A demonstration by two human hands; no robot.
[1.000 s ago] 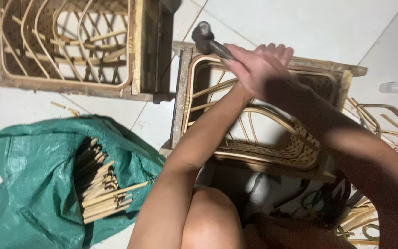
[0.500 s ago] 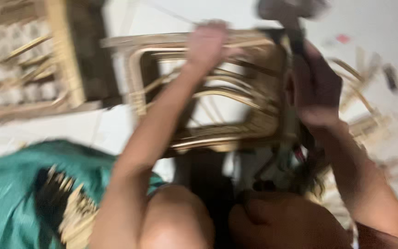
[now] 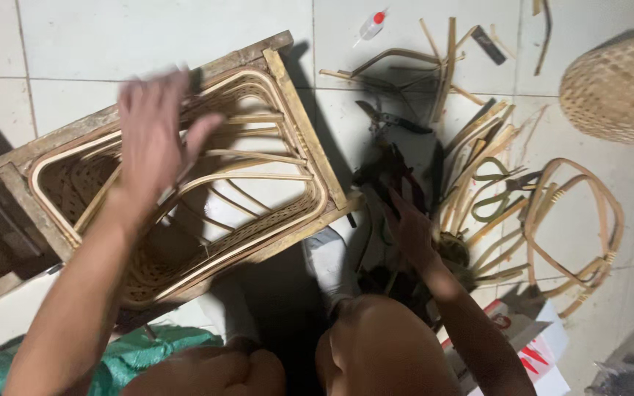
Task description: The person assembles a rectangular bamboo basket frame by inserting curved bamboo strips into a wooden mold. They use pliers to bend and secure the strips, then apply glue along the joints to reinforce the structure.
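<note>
A wooden box frame (image 3: 288, 81) with a woven rattan basket (image 3: 258, 235) set inside it lies tilted on the tiled floor in front of my knees. My left hand (image 3: 152, 136) is blurred, with its fingers spread, over the frame's upper left part and holds nothing. My right hand (image 3: 407, 224) reaches down to a pile of dark tools (image 3: 390, 172) just right of the frame, fingers resting on them. Whether it grips any of them is hidden.
Bamboo strips (image 3: 478, 139) and green-handled scissors (image 3: 500, 187) lie right of the tools. A rattan hoop (image 3: 574, 227) and a woven basket (image 3: 614, 84) sit further right. A small glue bottle (image 3: 372, 26) lies at the top, a green sack (image 3: 155, 352) and a white box (image 3: 544, 345) below.
The view has swung right. My right hand, which held a hammer raised over the frame, has come down to the tool pile. My left hand has lifted off the frame's rim.
</note>
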